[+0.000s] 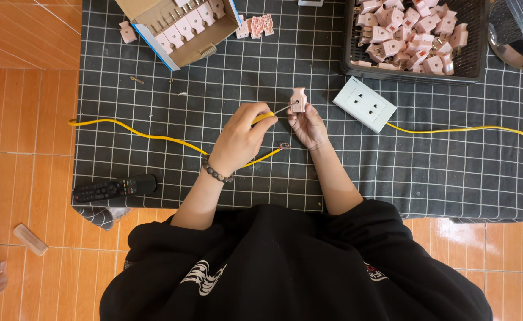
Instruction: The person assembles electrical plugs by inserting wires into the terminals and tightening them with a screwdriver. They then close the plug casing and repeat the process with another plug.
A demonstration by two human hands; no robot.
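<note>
A pink plug (298,99) is pinched in the right hand (308,126), just left of the white socket plate (365,104). A yellow-handled screwdriver (273,113), clenched in the left hand (239,139), is set against the plug; steady turning seems needed.

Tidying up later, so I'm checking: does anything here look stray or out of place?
Yes. A pink plug lies alone left of the cardboard box, and a pale block sits on the floor, off the mat.

Single head view, looking steeply down, fairly near, over gridded mat (214,89)
</note>
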